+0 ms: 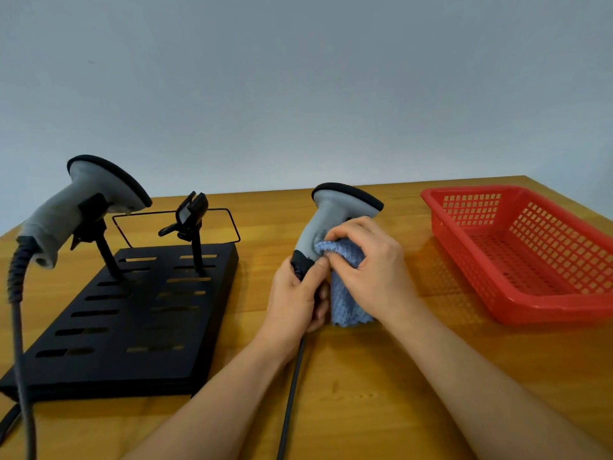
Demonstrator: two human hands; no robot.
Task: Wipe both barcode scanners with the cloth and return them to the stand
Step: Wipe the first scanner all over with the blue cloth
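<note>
1. Left hand [296,290]: grip clenched round the lower handle of the grey scanner in hand [326,224], fingers wrapped, thumb lying up along the dark base of the handle. Scanner held upright above the desk [381,376], head towards the wall; its cable [292,393] drops from below the hand.
2. Right hand [368,257]: grip curled on the blue cloth [346,293], fingertips pinching its top edge against the scanner's handle. The rest of the cloth hangs below the hand, down to the desk.
3. Second scanner [76,207]: seated in the left cradle of the black stand [132,327], tilted, coiled cable hanging at left.
4. Right cradle [190,215] of the stand: holds nothing.
5. Red basket [547,307]: on the desk at right, well apart from the hands.
</note>
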